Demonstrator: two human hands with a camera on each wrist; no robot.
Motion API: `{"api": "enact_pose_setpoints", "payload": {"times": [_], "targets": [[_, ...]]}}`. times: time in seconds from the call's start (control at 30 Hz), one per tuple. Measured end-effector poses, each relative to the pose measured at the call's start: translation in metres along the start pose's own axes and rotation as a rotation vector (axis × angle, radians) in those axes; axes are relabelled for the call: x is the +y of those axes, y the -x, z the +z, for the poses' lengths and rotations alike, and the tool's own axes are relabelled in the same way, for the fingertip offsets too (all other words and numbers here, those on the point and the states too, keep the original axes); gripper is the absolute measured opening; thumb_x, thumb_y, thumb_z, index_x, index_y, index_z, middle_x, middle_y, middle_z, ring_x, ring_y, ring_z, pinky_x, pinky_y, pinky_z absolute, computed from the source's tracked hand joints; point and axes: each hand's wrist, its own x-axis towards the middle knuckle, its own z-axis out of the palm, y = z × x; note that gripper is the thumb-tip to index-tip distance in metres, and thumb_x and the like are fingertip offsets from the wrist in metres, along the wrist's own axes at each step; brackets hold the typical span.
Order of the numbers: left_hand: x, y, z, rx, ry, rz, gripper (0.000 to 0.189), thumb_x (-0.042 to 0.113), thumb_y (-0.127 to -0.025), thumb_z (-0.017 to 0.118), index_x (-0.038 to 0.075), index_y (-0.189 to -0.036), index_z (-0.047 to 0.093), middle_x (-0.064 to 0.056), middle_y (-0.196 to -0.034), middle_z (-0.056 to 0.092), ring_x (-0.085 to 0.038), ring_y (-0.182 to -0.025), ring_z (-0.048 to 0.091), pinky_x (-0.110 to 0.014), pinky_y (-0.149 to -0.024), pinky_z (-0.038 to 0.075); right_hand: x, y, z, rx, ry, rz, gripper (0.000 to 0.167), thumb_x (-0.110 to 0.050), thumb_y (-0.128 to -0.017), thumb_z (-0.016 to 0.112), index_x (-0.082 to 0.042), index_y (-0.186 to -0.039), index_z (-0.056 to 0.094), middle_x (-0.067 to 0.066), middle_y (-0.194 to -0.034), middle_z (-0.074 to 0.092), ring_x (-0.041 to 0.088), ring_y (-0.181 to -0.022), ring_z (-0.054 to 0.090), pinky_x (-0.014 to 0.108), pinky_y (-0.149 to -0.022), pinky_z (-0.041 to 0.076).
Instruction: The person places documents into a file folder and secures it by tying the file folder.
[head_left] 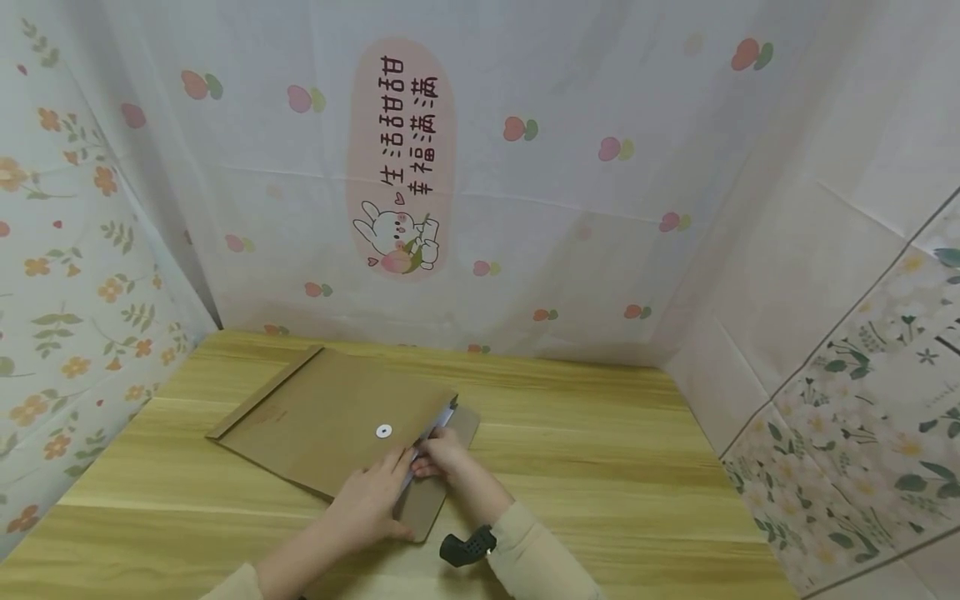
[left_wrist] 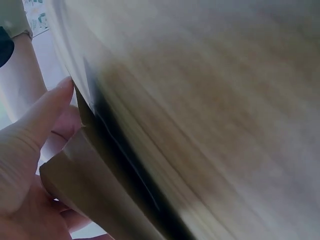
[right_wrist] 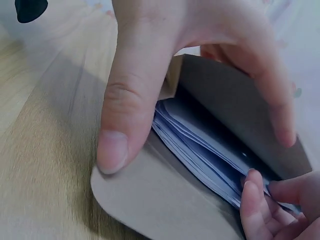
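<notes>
A brown kraft paper document envelope [head_left: 330, 408] with a white round button [head_left: 384, 431] lies at an angle on the table, its flap [head_left: 425, 507] folded back toward the right. My left hand [head_left: 366, 502] holds the near end of its mouth, thumb on the flap and fingers over the front panel. In the right wrist view a stack of white paper sheets [right_wrist: 200, 157] sits inside the gaping mouth. At the sheets' edge, my right hand [head_left: 444, 458] pinches them with curled fingers; its fingertips [right_wrist: 252, 180] are partly among the sheets.
The wood-grain table [head_left: 585, 467] extends right of the envelope. A printed cloth [head_left: 570, 192] hangs behind it, with flowered cloth [head_left: 82, 275] at the left. A black wrist camera [head_left: 468, 547] is on my right wrist.
</notes>
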Motion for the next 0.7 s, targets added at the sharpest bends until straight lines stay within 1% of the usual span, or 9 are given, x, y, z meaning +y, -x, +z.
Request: {"api": "enact_pose_setpoints", "payload": {"times": [0.13, 0.2, 0.27, 0.33, 0.43, 0.5, 0.53, 0.63, 0.7], "targets": [[-0.003, 0.003, 0.002, 0.001, 0.010, 0.014, 0.107, 0.053, -0.057, 0.085, -0.007, -0.135, 0.044, -0.021, -0.127, 0.049, -0.033, -0.108, 0.055, -0.050, -0.074, 0.051, -0.001, 0.002, -0.006, 0.010, 0.027, -0.025, 0.022, 0.005, -0.091, 0.047, 0.015, -0.109, 0.054, 0.008, -0.068, 0.063, 0.008, -0.049, 0.058, 0.020, -0.049, 0.052], [-0.006, 0.004, 0.002, -0.014, 0.035, 0.022, 0.101, 0.050, -0.061, 0.084, -0.007, -0.135, 0.045, -0.022, -0.128, 0.049, -0.035, -0.111, 0.053, -0.053, -0.077, 0.050, -0.001, 0.004, -0.010, 0.011, 0.038, -0.037, 0.023, 0.005, -0.092, 0.048, 0.017, -0.109, 0.055, 0.010, -0.072, 0.066, 0.007, -0.049, 0.058, 0.019, -0.049, 0.052], [-0.009, 0.006, 0.000, -0.041, 0.067, 0.035, 0.093, 0.046, -0.067, 0.082, -0.008, -0.133, 0.047, -0.025, -0.130, 0.048, -0.037, -0.116, 0.050, -0.057, -0.080, 0.048, -0.002, 0.007, -0.014, 0.009, 0.045, -0.043, 0.026, 0.004, -0.092, 0.049, 0.019, -0.113, 0.053, 0.013, -0.076, 0.068, 0.008, -0.049, 0.059, 0.020, -0.049, 0.052], [-0.012, 0.008, -0.001, -0.081, 0.099, 0.052, 0.083, 0.046, -0.073, 0.078, -0.005, -0.133, 0.050, -0.028, -0.134, 0.045, -0.040, -0.119, 0.048, -0.060, -0.084, 0.045, -0.002, 0.010, -0.019, 0.012, 0.051, -0.050, 0.031, 0.004, -0.093, 0.049, 0.022, -0.119, 0.049, 0.017, -0.080, 0.069, 0.008, -0.051, 0.059, 0.022, -0.051, 0.053], [-0.018, 0.011, -0.005, -0.140, 0.142, 0.093, 0.072, 0.046, -0.081, 0.072, -0.001, -0.132, 0.054, -0.028, -0.137, 0.044, -0.042, -0.121, 0.047, -0.063, -0.088, 0.042, -0.004, 0.015, -0.025, 0.044, 0.059, -0.068, 0.035, 0.004, -0.093, 0.049, 0.021, -0.124, 0.046, 0.020, -0.083, 0.069, 0.009, -0.052, 0.060, 0.024, -0.052, 0.054], [-0.023, 0.012, -0.008, -0.170, 0.164, 0.117, 0.067, 0.047, -0.084, 0.068, 0.001, -0.132, 0.054, -0.026, -0.138, 0.044, -0.041, -0.121, 0.048, -0.064, -0.090, 0.041, -0.006, 0.019, -0.028, 0.096, 0.041, -0.093, 0.034, 0.005, -0.092, 0.049, 0.019, -0.123, 0.047, 0.020, -0.084, 0.069, 0.009, -0.052, 0.060, 0.023, -0.051, 0.054], [-0.025, 0.012, -0.010, -0.173, 0.173, 0.129, 0.065, 0.046, -0.085, 0.067, 0.002, -0.132, 0.055, -0.023, -0.137, 0.046, -0.040, -0.120, 0.049, -0.063, -0.090, 0.041, -0.007, 0.021, -0.029, 0.134, 0.025, -0.107, 0.032, 0.006, -0.092, 0.049, 0.018, -0.122, 0.048, 0.020, -0.084, 0.068, 0.009, -0.051, 0.059, 0.022, -0.049, 0.053], [-0.039, 0.010, -0.017, -0.153, 0.191, 0.159, 0.058, 0.040, -0.089, 0.065, 0.000, -0.130, 0.056, -0.020, -0.130, 0.053, -0.037, -0.115, 0.053, -0.059, -0.091, 0.044, -0.009, 0.026, -0.032, 0.272, -0.046, -0.160, 0.029, 0.008, -0.088, 0.050, 0.015, -0.116, 0.049, 0.018, -0.084, 0.066, 0.008, -0.052, 0.056, 0.018, -0.047, 0.050], [-0.051, 0.008, -0.022, -0.130, 0.213, 0.141, 0.053, 0.035, -0.091, 0.064, -0.001, -0.128, 0.056, -0.019, -0.127, 0.056, -0.036, -0.113, 0.055, -0.055, -0.092, 0.045, -0.010, 0.028, -0.034, 0.350, -0.088, -0.174, 0.029, 0.008, -0.088, 0.051, 0.013, -0.116, 0.048, 0.015, -0.085, 0.062, 0.010, -0.056, 0.054, 0.018, -0.049, 0.049]]}}
